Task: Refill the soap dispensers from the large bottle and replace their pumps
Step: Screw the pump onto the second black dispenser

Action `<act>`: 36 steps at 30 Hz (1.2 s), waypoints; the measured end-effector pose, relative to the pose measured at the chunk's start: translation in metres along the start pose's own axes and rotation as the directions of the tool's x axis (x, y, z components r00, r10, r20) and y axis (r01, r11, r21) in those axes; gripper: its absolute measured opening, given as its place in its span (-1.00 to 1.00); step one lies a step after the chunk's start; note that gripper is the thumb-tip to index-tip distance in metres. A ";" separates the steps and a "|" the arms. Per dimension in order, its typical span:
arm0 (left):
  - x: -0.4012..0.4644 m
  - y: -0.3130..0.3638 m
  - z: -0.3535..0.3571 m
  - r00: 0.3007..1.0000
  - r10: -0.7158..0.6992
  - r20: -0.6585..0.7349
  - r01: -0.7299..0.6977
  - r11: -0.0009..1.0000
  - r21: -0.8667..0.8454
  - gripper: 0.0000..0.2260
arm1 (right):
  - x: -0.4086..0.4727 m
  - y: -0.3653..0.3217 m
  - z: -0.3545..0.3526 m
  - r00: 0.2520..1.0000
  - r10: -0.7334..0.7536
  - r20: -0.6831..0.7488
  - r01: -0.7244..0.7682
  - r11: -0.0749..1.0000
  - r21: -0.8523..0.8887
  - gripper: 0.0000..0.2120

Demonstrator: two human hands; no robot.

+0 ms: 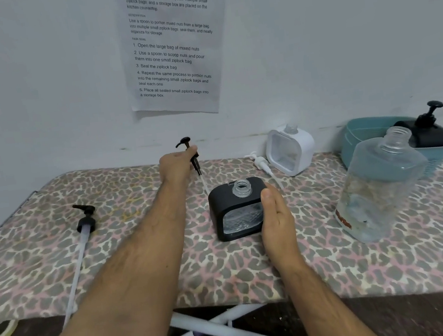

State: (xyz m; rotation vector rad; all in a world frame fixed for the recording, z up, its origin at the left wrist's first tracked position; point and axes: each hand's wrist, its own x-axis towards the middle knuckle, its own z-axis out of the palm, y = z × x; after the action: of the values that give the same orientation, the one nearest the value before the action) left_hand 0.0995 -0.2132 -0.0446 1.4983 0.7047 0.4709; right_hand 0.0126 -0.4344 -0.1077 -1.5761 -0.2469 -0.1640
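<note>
Leopard-print board (339, 259) against a white wall. Left hand (176, 165) grips black pump (191, 155) by its collar, held up near the far edge, tube hanging down. Right hand (276, 218) wraps the right side of the uncapped black dispenser (234, 211), a little liquid inside. Large bottle (380, 186) stands uncapped to its right; open board in front.

Open black dispenser (237, 211) upright mid-table; its black pump (192, 154) lifted behind; large bottle (380, 186) right.
</note>
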 end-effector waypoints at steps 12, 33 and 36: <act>-0.104 0.083 -0.038 0.970 0.226 0.095 -0.185 0.928 -0.322 -0.75 | -0.004 -0.008 -0.001 1.000 0.007 -0.016 -0.007 0.999 -0.033 -0.40; -0.169 0.035 -0.009 0.899 0.379 0.217 -0.297 0.895 -0.334 -0.85 | -0.006 -0.016 -0.001 1.000 0.025 -0.007 -0.025 1.000 -0.009 -0.46; -0.173 0.026 -0.006 0.883 0.388 0.264 -0.299 0.899 -0.321 -0.83 | -0.005 -0.017 -0.001 1.000 0.018 -0.009 -0.018 1.000 -0.006 -0.41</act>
State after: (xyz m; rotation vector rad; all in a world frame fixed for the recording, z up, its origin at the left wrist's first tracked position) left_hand -0.0253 -0.3253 0.0041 1.3968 0.1006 0.5522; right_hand 0.0033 -0.4358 -0.0931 -1.5824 -0.2256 -0.1577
